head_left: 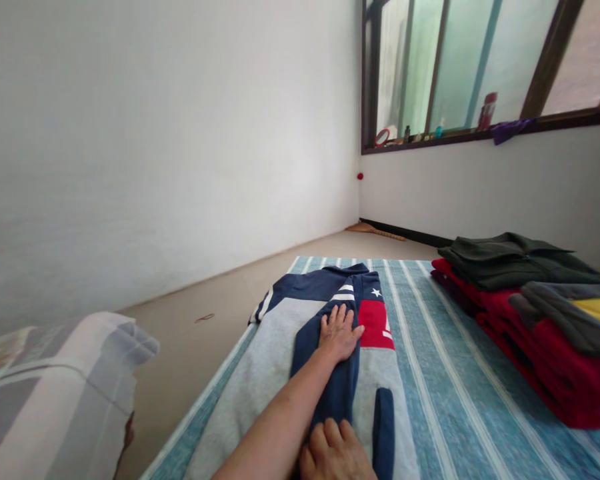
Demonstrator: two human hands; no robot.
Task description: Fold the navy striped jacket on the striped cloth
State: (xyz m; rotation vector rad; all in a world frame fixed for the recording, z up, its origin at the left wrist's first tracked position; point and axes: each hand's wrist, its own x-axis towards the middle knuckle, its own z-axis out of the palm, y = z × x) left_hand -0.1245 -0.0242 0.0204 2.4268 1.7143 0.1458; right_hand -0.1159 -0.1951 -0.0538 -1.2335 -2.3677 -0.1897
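A grey, navy and red jacket [265, 367] lies spread on the striped bed cover, its collar at the far end. One navy sleeve [307, 343] with white stripes is folded over its body. My left hand [339, 332] rests flat on this sleeve, fingers spread, beside the red panel with a white star above it. Nearer to me, my right hand [336, 452] has its fingers curled on the lower part of the sleeve; its fingertips are partly hidden. A navy pocket trim [384, 427] shows just right of it.
Folded clothes [525, 333] in red, dark green and grey are piled on the bed cover [420, 353] at right. A checked, cloth-covered bundle [75, 380] stands at left. Small bottles and a purple cloth [510, 131] sit along the window sill.
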